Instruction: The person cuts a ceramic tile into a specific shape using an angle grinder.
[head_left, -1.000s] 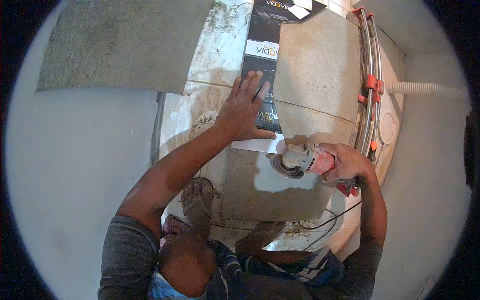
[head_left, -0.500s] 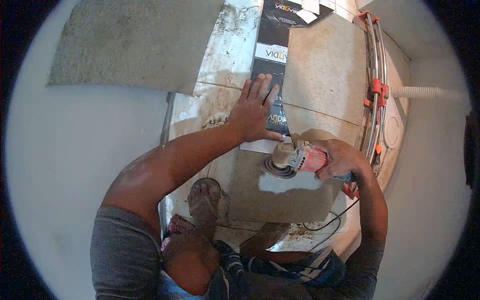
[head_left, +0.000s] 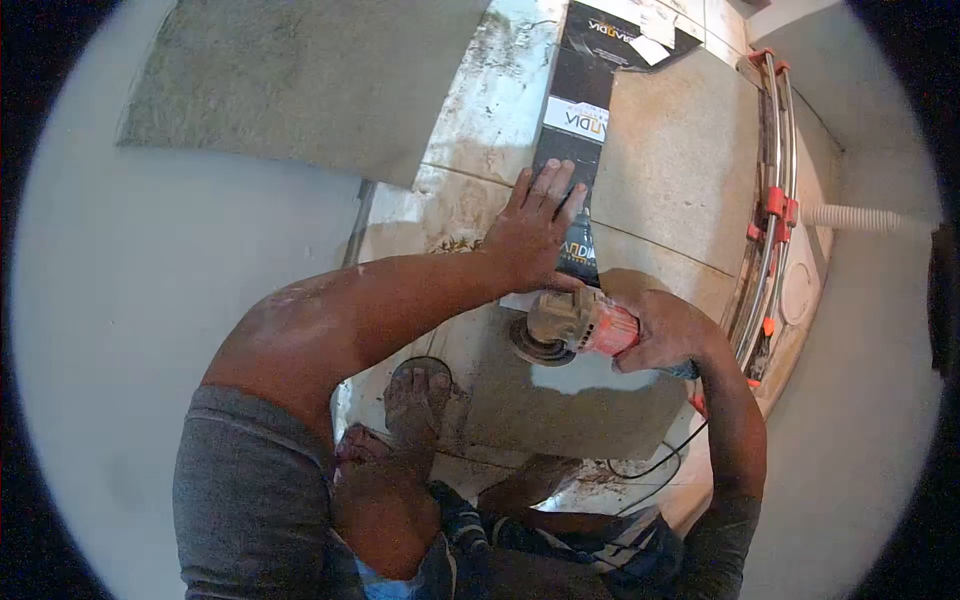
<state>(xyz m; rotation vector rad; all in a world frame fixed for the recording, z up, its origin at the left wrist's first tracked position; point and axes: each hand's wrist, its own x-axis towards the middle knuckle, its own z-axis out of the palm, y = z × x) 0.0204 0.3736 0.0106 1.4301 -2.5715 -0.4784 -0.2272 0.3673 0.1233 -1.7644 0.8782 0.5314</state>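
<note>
While the left hand point(head_left: 530, 235) lies with fingers open over the black printed cardboard point(head_left: 575, 145), its thumb close beside the tool's head, the right hand point(head_left: 665, 330) has its fingers wrapped around the red-bodied angle grinder point(head_left: 580, 325). The disc point(head_left: 537, 345) sits above the far left part of the near grey tile point(head_left: 590, 415) (whether it touches or spins, I cannot tell). The step in hand seems to be positioning the grinder; moving it calls for a firm grip and a clear thumb.

Stained tiled floor point(head_left: 480, 140) bears: black printed sheet point(head_left: 585, 75) at left hand point(head_left: 535, 235); 1 grey slab point(head_left: 570, 410) nearer the wearer; red-fitted rails point(head_left: 775, 200) well right.
</note>
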